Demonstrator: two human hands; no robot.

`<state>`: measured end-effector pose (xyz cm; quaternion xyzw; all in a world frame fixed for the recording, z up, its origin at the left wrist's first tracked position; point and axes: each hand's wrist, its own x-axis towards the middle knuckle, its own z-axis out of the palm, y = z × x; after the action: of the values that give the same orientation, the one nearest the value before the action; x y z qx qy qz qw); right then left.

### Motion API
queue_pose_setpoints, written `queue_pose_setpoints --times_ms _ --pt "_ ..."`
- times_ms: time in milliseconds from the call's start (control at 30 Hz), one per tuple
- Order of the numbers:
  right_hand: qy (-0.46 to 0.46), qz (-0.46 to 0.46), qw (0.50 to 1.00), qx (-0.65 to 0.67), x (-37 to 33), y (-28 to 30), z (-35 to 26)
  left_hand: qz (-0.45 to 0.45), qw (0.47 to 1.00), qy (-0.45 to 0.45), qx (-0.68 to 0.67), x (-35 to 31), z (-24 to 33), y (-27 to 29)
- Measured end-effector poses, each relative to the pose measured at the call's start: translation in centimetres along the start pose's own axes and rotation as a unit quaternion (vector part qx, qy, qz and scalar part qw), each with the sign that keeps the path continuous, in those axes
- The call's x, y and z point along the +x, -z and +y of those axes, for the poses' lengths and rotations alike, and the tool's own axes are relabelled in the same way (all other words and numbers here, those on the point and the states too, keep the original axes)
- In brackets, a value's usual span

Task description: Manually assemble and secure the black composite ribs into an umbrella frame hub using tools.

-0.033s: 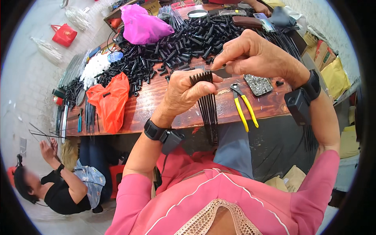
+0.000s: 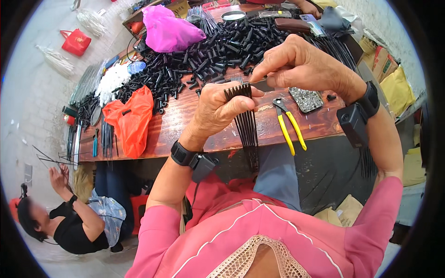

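Observation:
My left hand (image 2: 214, 107) is closed round a bundle of thin black metal rods (image 2: 246, 129), like umbrella ribs. Their upper ends fan out in a row above my thumb, and the long ends hang down past the table edge. Just right of those ends, my right hand (image 2: 299, 65) is closed in a pinch, index finger stretched toward the row. A thin strip shows by its fingertips; its kind is too small to tell. Yellow-handled pliers (image 2: 292, 127) lie on the table below, beside a shallow tray of small metal bits (image 2: 306, 100).
A heap of black plastic tubes (image 2: 208, 55) covers the far side of the wooden table (image 2: 174, 123). A pink bag (image 2: 171, 30) rests on it; an orange bag (image 2: 132, 121) lies at left. Another person (image 2: 79, 217) sits left, holding black rods. Another hand (image 2: 308, 8) shows at the far edge.
My two hands and the rods keep nearly the same place. The seated person's hands and rods at left have shifted slightly.

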<state>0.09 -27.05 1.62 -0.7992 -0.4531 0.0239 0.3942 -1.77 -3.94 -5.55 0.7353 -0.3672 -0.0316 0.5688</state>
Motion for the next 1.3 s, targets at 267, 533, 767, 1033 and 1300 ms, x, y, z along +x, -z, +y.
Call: queue_pose_setpoints --times_ms 267,533,767,1033,1300 --pt "0.046 0.029 0.996 -0.075 0.0 -0.1 -0.6 0.016 0.998 -0.004 -0.053 0.1 -0.2 -0.5" --pt "-0.016 0.017 0.996 -0.082 -0.1 -0.7 -2.4 0.009 1.0 0.005 -0.025 -0.1 0.0 -0.5" --pt "0.092 0.104 0.973 -0.183 0.9 -2.7 -2.3 0.026 0.992 0.044 -0.117 -0.1 0.6 -1.8" --pt "-0.118 -0.003 0.989 -0.09 -1.9 -0.8 -1.9 0.038 0.958 0.026 -0.282 -0.3 0.3 -1.1" --pt "-0.123 -0.15 0.975 -0.104 -2.0 -11.5 6.1 0.008 0.95 0.011 -0.312 1.3 -0.2 -1.1"
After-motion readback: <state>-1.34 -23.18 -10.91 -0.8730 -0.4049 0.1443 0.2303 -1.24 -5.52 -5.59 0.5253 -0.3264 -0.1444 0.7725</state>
